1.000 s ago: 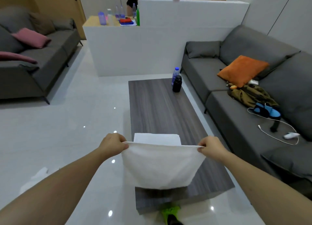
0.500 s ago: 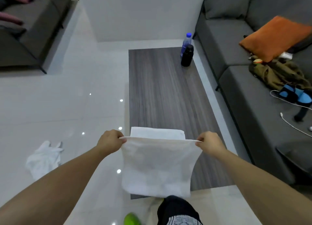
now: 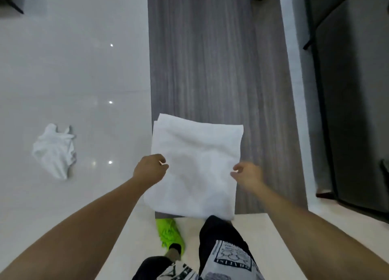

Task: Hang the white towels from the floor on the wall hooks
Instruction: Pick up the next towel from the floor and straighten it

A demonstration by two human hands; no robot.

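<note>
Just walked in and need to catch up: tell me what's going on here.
A person stands at the end of a wood-grain table, with a white towel lying over a folded one at its near edge. The left hand and right hand are at its sides. Another crumpled towel lies on the floor.

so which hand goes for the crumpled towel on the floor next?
Left, probably. The crumpled white towel lies on the floor on the left hand's side. The right hand sits over the wooden table, across the folded towel. Both hands look loosely curled at its edges.
</note>
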